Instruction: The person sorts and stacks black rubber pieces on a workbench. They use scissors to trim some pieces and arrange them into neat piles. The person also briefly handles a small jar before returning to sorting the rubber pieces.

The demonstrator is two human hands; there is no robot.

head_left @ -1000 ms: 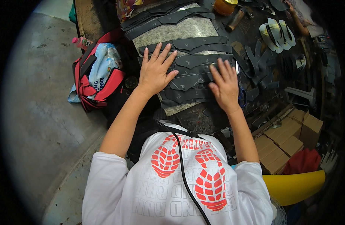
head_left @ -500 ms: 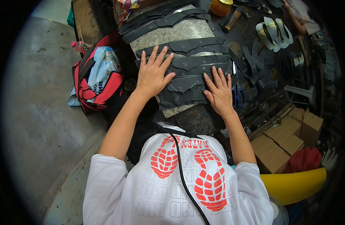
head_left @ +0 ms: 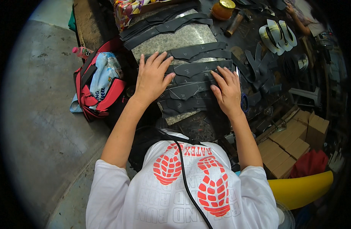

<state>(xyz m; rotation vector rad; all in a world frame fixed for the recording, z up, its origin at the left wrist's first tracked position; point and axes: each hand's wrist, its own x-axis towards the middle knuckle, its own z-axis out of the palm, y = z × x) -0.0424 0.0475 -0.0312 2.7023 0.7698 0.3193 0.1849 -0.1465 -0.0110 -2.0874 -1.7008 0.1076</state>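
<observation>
Dark cut leather pieces (head_left: 190, 82) with chalk outlines lie overlapped on a speckled stone slab (head_left: 179, 38). My left hand (head_left: 151, 76) rests flat with fingers spread on the left end of these pieces. My right hand (head_left: 228, 89) lies flat on their right end, fingers pointing up and left. Neither hand grips anything. More long dark strips (head_left: 160, 23) are stacked at the far end of the slab.
A red and black bag (head_left: 97, 86) holding a blue-white packet sits left of the slab. An orange jar (head_left: 224, 8), a hammer (head_left: 234, 23), sandal soles (head_left: 276, 34) and blue scissors (head_left: 244, 103) lie right and beyond. Cardboard boxes (head_left: 293, 147) stand at right, near another person's hand (head_left: 291, 11).
My right hand has slid down and to the left along the leather pieces. My left hand has stayed pressed on their left end.
</observation>
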